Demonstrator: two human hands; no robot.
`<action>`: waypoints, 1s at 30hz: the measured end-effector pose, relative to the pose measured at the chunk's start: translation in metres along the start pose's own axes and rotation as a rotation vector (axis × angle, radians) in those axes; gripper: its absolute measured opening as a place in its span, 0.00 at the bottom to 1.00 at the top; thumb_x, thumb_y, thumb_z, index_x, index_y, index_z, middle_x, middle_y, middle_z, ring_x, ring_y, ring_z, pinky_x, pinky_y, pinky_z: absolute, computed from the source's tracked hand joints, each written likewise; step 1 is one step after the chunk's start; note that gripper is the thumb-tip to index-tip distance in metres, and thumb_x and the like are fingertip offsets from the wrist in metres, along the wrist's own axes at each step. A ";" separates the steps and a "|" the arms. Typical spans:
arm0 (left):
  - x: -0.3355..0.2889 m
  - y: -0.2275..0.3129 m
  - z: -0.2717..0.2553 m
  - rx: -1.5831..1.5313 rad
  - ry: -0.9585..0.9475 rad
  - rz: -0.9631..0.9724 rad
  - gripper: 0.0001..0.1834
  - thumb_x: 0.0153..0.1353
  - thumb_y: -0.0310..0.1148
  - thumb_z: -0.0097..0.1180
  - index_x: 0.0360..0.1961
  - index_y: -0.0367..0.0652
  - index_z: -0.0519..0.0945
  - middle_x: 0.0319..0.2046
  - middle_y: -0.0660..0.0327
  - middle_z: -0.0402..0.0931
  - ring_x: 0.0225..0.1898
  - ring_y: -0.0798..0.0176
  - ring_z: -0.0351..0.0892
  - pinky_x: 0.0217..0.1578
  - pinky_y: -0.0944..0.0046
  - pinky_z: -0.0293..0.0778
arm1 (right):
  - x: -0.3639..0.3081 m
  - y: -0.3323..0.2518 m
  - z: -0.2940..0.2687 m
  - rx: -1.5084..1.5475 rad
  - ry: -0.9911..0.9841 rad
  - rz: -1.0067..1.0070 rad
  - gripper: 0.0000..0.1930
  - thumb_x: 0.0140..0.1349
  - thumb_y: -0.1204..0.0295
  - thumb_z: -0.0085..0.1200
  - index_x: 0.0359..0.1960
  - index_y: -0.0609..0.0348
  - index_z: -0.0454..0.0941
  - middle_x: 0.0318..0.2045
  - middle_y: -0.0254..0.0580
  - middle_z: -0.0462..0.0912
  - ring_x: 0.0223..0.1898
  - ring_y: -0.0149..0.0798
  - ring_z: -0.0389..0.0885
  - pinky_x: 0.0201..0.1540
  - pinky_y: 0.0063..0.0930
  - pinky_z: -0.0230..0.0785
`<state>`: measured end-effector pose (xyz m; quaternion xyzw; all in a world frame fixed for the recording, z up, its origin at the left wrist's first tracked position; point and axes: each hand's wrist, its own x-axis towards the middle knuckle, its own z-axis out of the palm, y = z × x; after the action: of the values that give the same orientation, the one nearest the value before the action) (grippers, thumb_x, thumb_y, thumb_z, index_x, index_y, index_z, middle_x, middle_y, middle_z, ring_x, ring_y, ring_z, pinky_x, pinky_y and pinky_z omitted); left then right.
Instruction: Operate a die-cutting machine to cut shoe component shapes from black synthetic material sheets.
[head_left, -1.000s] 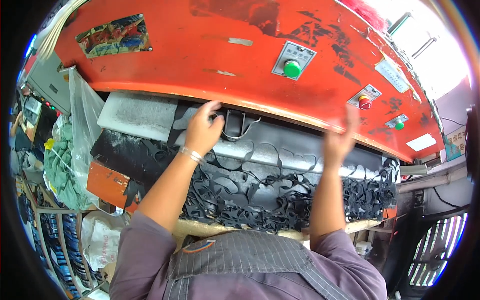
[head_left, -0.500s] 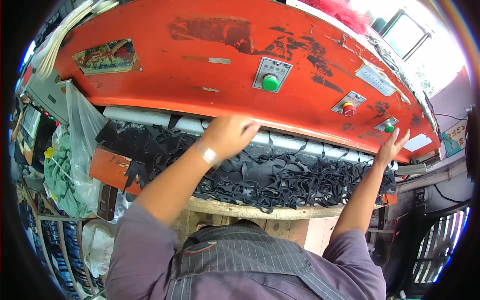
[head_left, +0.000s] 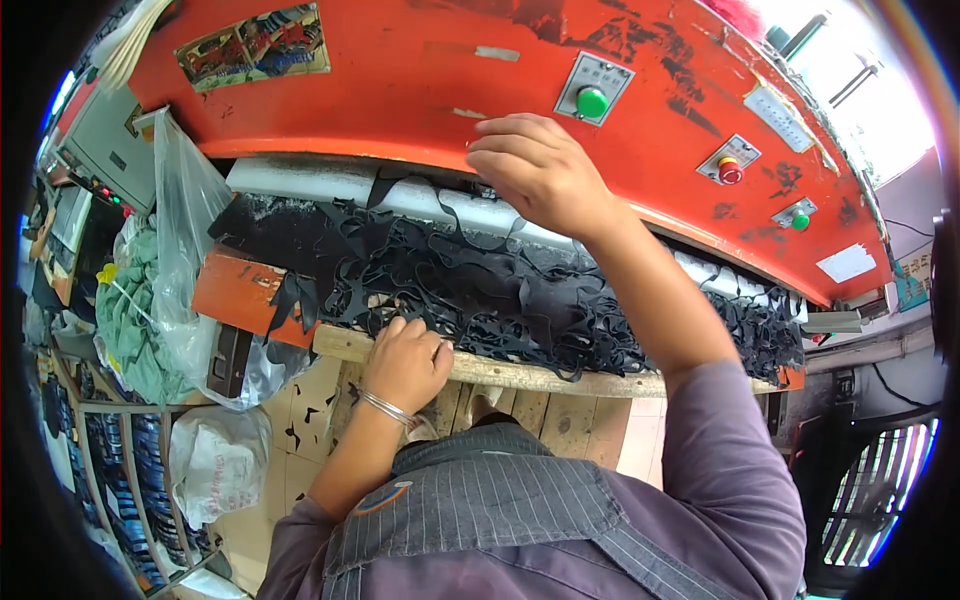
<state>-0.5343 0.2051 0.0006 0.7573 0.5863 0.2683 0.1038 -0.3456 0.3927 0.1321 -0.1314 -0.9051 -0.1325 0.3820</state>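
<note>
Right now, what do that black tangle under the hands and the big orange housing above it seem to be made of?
The black tangle looks like thin matte sheet offcuts, perhaps rubber, foam or leather: limp strips with cut-out holes. I cannot tell which. The orange housing looks like painted metal: smooth, with dark chips and scratches. The left hand rests at the tangle's front edge.

Two hands counted, left hand (head_left: 405, 362), right hand (head_left: 540, 170), two green buttons (head_left: 592, 102), one red button (head_left: 730, 172), one heap of black scraps (head_left: 480, 290), two plastic bags (head_left: 215, 460).

Matt black rubbery scraps (head_left: 520, 300), chipped glossy orange metal housing (head_left: 400, 90), rough wooden ledge (head_left: 540, 375).
</note>
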 end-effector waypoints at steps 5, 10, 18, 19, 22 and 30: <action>0.019 -0.011 -0.005 0.001 -0.234 0.015 0.14 0.56 0.39 0.55 0.19 0.43 0.83 0.24 0.59 0.76 0.34 0.52 0.75 0.39 0.51 0.72 | -0.020 0.056 0.051 0.076 -0.597 -0.150 0.13 0.60 0.71 0.46 0.44 0.57 0.78 0.47 0.42 0.81 0.55 0.43 0.75 0.57 0.35 0.67; 0.118 -0.028 0.003 -0.025 -0.379 0.141 0.16 0.59 0.43 0.55 0.39 0.43 0.83 0.45 0.54 0.79 0.51 0.52 0.75 0.50 0.51 0.70 | -0.051 0.110 0.130 0.066 -0.658 -0.238 0.14 0.60 0.69 0.46 0.45 0.54 0.79 0.49 0.41 0.80 0.61 0.46 0.70 0.64 0.36 0.62; 0.189 -0.075 0.047 -0.008 -0.424 0.221 0.22 0.56 0.39 0.59 0.51 0.42 0.79 0.55 0.57 0.75 0.59 0.53 0.71 0.62 0.51 0.60 | -0.065 0.138 0.070 -0.105 -0.818 0.149 0.12 0.52 0.65 0.57 0.36 0.55 0.79 0.37 0.38 0.80 0.46 0.40 0.78 0.56 0.41 0.67; 0.195 -0.073 0.047 -0.095 -0.333 0.226 0.23 0.56 0.38 0.60 0.52 0.42 0.78 0.54 0.56 0.76 0.57 0.53 0.72 0.61 0.52 0.61 | -0.073 0.134 0.061 -0.195 -0.799 0.424 0.13 0.54 0.62 0.57 0.36 0.57 0.78 0.37 0.41 0.81 0.44 0.44 0.80 0.48 0.42 0.71; 0.212 -0.063 0.070 -0.254 -0.159 0.237 0.25 0.54 0.35 0.61 0.55 0.40 0.76 0.51 0.54 0.78 0.55 0.53 0.74 0.60 0.52 0.61 | -0.106 0.131 0.046 -0.251 -0.920 0.977 0.19 0.55 0.56 0.54 0.34 0.61 0.79 0.33 0.52 0.82 0.38 0.55 0.82 0.42 0.46 0.74; 0.224 -0.048 0.124 -0.281 -0.050 0.215 0.31 0.57 0.32 0.57 0.62 0.38 0.68 0.52 0.56 0.78 0.59 0.55 0.71 0.62 0.53 0.59 | -0.194 0.079 0.037 0.212 -0.169 1.460 0.36 0.53 0.57 0.65 0.62 0.60 0.68 0.47 0.57 0.80 0.50 0.53 0.79 0.54 0.42 0.69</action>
<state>-0.4709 0.4497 -0.0613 0.8001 0.4560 0.3381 0.1940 -0.2121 0.4522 -0.0225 -0.6717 -0.6219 0.2537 0.3126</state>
